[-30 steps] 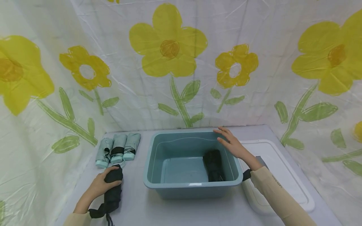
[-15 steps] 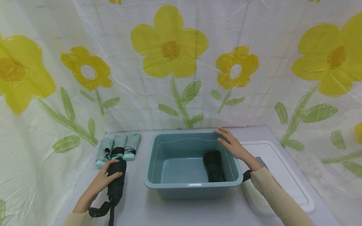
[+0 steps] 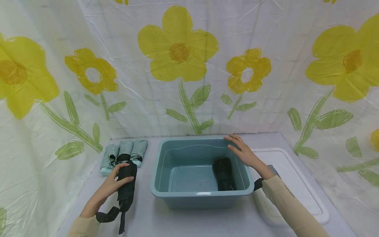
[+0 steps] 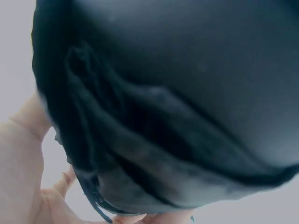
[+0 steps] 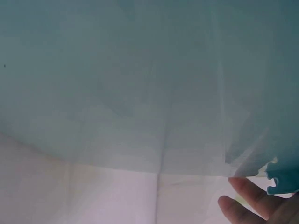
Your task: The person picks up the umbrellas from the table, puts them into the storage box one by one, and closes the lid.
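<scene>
My left hand [image 3: 107, 190] grips a black folded umbrella [image 3: 128, 182], thumb on the near side and fingers over its top end; a strap dangles from its lower end. In the left wrist view the dark umbrella fabric [image 4: 135, 149] fills most of the picture, hiding much of the hand. A blue-green plastic bin [image 3: 201, 194] stands mid-table, holding another black folded umbrella [image 3: 223, 172] along its right side. On the bin's back right rim rests my right hand [image 3: 245, 154], fingers extended. In the right wrist view its fingertips [image 5: 245, 189] are at the edge of the bin.
Several light teal folded umbrellas lie side by side at the back left, the nearest-left teal umbrella [image 3: 107, 161] partly beside my left hand. A white lid [image 3: 299, 187] lies right of the bin, under my right forearm. A flowered curtain [image 3: 189, 108] hangs behind the table.
My left hand has moved the black umbrella right and away from me, and the umbrella has straightened from its earlier slant. My right hand has stayed on the bin's rim.
</scene>
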A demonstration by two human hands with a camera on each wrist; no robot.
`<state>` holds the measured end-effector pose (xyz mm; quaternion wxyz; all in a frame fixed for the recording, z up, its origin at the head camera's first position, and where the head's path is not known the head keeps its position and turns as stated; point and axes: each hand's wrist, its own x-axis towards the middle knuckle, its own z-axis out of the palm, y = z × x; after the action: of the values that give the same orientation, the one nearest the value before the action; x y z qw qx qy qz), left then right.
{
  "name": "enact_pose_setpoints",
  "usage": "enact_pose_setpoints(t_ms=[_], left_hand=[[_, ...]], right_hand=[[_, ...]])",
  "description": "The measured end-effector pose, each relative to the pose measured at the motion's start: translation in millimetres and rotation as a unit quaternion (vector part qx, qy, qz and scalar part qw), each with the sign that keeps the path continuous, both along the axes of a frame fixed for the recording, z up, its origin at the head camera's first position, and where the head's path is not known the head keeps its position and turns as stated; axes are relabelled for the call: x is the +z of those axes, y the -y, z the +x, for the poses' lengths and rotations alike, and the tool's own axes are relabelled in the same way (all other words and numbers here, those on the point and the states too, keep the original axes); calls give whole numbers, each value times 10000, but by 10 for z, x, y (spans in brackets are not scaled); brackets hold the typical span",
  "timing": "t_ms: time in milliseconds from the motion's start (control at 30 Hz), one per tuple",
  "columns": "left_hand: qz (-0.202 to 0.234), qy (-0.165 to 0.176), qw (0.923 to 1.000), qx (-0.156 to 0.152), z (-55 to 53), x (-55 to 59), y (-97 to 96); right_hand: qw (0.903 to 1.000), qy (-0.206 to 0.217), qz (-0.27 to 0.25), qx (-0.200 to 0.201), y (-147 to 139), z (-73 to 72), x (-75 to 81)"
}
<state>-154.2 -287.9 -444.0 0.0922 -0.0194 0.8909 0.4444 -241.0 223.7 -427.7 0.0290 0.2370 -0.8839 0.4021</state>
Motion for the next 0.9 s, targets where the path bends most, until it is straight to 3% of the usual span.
enact_pose_setpoints(t_ms=[300, 900], left_hand=[[555, 117, 9980, -268, -81, 105, -27], [818, -13, 9946, -643, -184, 284, -89]], right_hand=[[9999, 27, 82, -53, -27, -44, -45], [10000, 59, -21, -14, -13, -35, -48]])
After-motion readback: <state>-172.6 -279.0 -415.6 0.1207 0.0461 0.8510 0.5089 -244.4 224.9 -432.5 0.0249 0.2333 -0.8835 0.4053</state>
